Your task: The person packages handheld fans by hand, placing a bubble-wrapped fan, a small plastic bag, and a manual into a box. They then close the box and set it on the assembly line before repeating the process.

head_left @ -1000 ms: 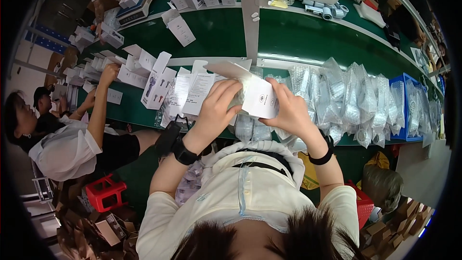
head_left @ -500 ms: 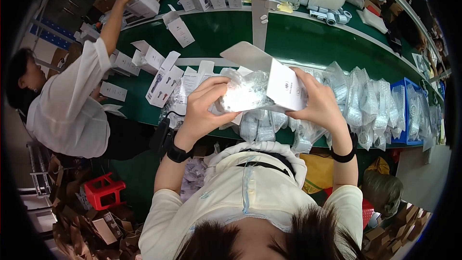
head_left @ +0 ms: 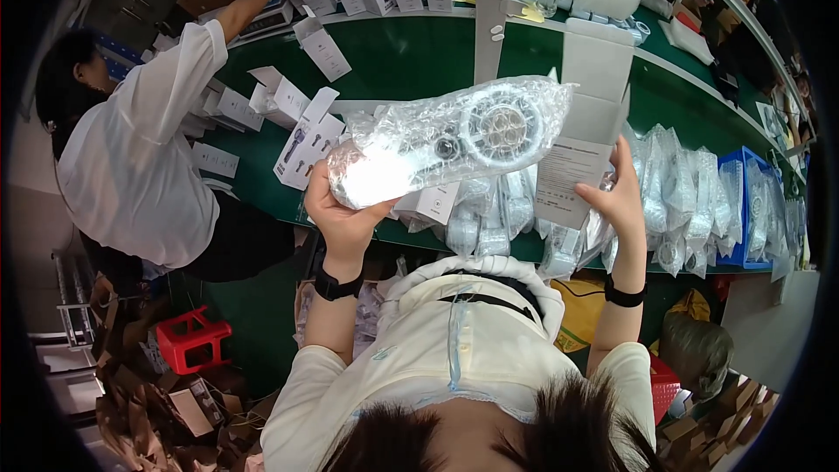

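In my left hand (head_left: 343, 215) is a handheld device in clear bubble wrap (head_left: 450, 135), its round, ringed head pointing right and its wrapped end gripped between my thumb and fingers. The device is raised above the bench, outside any box. My right hand (head_left: 619, 192) grips the lower right of a white carton (head_left: 572, 170) with small print on its side. That carton stands upright with its long flap raised. The wrapped head overlaps the carton's left edge in this view; whether they touch, I cannot tell.
Several wrapped devices (head_left: 690, 197) lie along the bench at right, beside a blue bin (head_left: 743, 210). Open white cartons (head_left: 306, 142) stand at left. A co-worker in a white shirt (head_left: 140, 140) reaches over the left side. A grey post (head_left: 491, 13) rises at the far side.
The wrapped device, formerly partly hidden behind the carton, now shows its full length in my left hand. My right hand has moved right, turning the carton upright and away from the device.
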### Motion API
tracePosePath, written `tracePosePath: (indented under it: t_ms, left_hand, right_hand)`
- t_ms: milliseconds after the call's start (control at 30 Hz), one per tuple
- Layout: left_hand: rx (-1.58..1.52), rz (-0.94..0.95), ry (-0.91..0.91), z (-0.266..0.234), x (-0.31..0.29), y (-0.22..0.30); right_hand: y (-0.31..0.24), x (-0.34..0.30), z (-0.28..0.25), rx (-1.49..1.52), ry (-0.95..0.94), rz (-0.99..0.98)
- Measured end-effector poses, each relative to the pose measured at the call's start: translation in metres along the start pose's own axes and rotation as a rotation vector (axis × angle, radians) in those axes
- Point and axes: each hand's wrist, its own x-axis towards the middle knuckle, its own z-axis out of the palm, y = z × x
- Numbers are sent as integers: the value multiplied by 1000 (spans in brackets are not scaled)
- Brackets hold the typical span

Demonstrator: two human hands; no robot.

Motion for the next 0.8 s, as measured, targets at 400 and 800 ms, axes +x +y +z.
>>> tracePosePath:
  t_ms: [400,800]
  left_hand:
    - [81,-184,54,49,-29,4]
    - [-113,-334,-3,79,-40,2]
  right_hand:
    - [-5,-50,57,1015,-84,351]
    - [29,-56,88,2064,-497,261]
